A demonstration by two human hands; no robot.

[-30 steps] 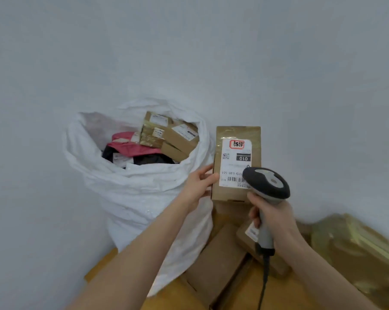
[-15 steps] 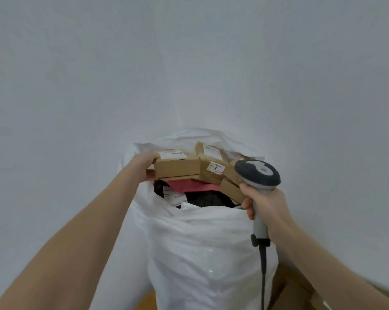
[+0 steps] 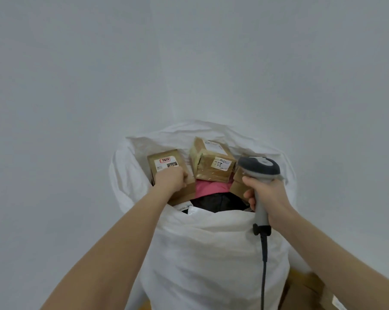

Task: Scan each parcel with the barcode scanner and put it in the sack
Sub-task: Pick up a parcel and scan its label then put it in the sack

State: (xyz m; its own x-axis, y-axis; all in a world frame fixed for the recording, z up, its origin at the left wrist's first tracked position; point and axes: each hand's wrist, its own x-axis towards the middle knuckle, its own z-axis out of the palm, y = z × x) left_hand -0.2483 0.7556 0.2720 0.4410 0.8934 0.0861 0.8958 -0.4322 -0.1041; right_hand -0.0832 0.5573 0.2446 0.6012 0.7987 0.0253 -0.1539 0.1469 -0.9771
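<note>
Left arm reaches forward and up over the sack (image 3: 211,253) rim. Left hand (image 3: 170,179) sits knuckles-up on the label face of the parcel (image 3: 166,163), fingers curled down against it; can't tell if it's gripping or just pressing. The parcel is inside the sack mouth on the left side, tilted, label up, just beside a taped box (image 3: 211,166). A pink mailer (image 3: 211,189) and a black bag (image 3: 218,202) lie lower between them.

Right hand (image 3: 267,198) is wrapped tight round the grip of the barcode scanner (image 3: 258,167), which stands upright with its head over the sack's right rim. Its cable (image 3: 264,265) hangs straight down in front of the sack. Brown cartons (image 3: 312,291) bottom right.
</note>
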